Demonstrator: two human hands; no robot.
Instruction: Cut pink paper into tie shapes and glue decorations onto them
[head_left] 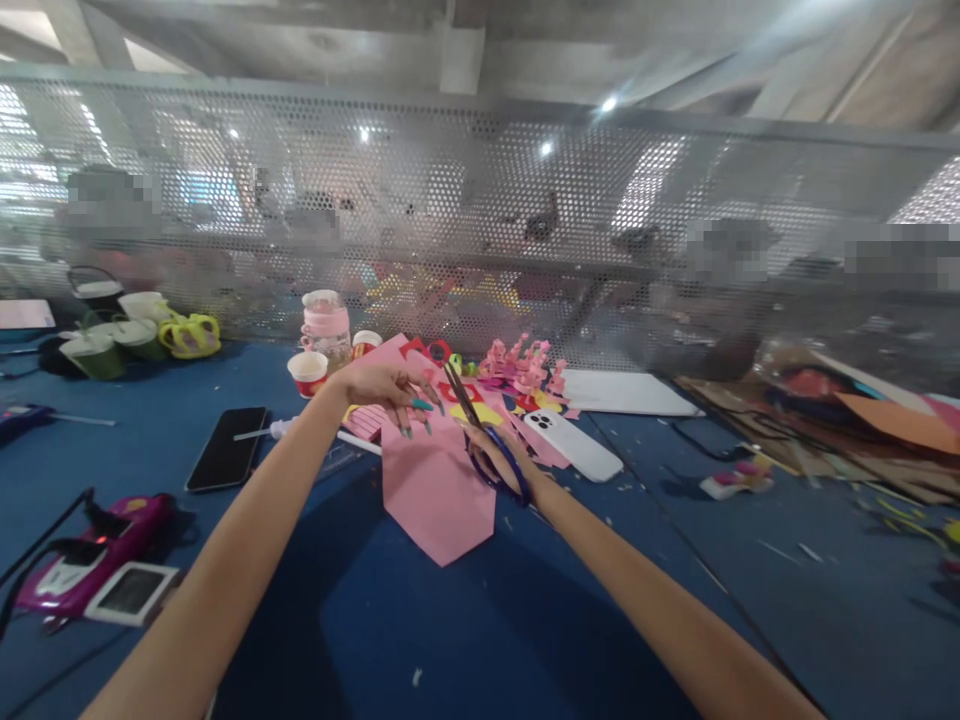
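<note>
Pink paper (439, 505) probably cuts best in short, unhurried snips, the left hand (386, 388) steadying the piece well clear of the scissors (465, 401). The sheet lies on the blue worktop (375, 640), below the left hand, its right edge by the right hand (519, 450). That one is closed around the handles; the left is loosely curled, and whether it pinches anything I cannot tell. A white phone (581, 447) lies beside the right hand

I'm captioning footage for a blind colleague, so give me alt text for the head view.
A person's right hand holds blue-handled scissors, with the left hand over pink paper on a blue table. A white smartphone lies to the right.
</note>
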